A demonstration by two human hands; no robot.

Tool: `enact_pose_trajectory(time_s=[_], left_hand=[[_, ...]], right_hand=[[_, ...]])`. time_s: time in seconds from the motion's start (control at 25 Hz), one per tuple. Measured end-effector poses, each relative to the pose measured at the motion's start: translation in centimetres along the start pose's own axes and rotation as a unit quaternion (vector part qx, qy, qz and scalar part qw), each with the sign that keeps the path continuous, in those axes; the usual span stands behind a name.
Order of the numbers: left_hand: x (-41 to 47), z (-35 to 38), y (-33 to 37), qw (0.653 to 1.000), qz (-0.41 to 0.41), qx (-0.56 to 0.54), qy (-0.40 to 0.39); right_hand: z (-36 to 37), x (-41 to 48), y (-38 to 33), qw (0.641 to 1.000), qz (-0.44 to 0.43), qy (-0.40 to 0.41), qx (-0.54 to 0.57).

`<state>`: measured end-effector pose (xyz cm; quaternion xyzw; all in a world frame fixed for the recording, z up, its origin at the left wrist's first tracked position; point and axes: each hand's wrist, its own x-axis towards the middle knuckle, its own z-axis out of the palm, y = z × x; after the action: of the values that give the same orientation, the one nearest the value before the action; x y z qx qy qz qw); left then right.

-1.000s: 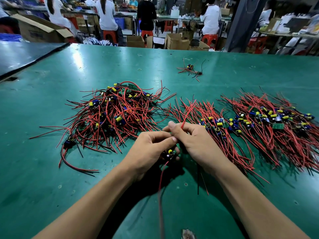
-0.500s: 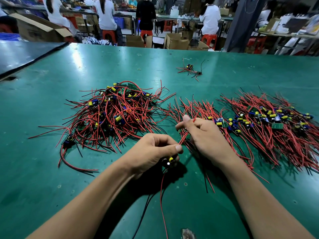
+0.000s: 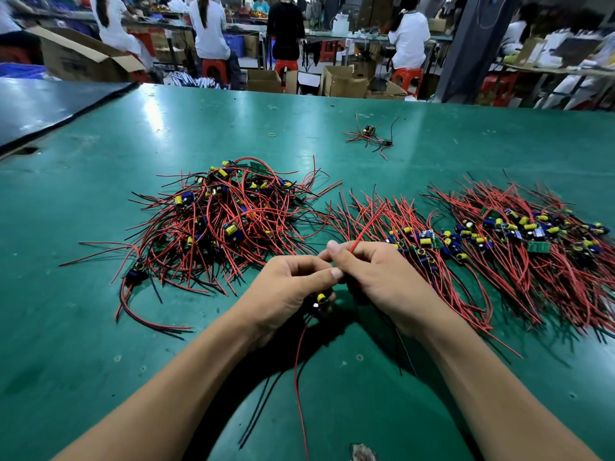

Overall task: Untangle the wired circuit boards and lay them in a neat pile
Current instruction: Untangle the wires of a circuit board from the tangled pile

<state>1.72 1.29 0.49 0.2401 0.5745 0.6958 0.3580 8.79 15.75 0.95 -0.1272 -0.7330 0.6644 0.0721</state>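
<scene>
One circuit board [image 3: 320, 300] in left hand [image 3: 283, 287], right hand [image 3: 379, 277] pinching red wire [image 3: 366, 226].

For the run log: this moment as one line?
left hand: holds circuit board | right hand: pinches red wire | tangled heap: left of hands

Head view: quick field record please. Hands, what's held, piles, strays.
left hand: grips a circuit board, its leads hanging toward the viewer
right hand: pinches a red wire that sticks up and away
tangled pile: left side, wires crossing every way
sorted rows: right side, wires roughly parallel
stray boards: far side, apart from both
table: green
</scene>
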Motion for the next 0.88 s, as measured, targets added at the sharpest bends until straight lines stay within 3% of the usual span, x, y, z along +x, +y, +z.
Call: enact_pose_trajectory(time_s=[0.2,0.32,0.48,0.68,0.88], left_hand=[[-0.2,0.0,0.3,0.999,-0.019,0.031,-0.022],[-0.4,-0.2,0.7,0.998,-0.023,0.050,-0.042],[-0.4,-0.5,1.0,0.998,-0.020,0.045,-0.045],[-0.2,-0.7,0.7,0.998,-0.025,0.033,-0.037],[0.0,-0.7,0.4,0.998,-0.029,0.041,-0.024]], right_hand=[[-2.0,0.4,-0.4,0.968,-0.074,0.146,-0.193],[-2.8,0.4,-0.4,0.950,-0.112,0.211,-0.201],[-2.5,0.3,-0.8,0.971,-0.090,0.221,0.004],[-2.1,0.4,-1.8,0.950,0.070,0.154,0.264],[-2.5,0.4,-2.2,0.924,0.112,0.123,0.344]])
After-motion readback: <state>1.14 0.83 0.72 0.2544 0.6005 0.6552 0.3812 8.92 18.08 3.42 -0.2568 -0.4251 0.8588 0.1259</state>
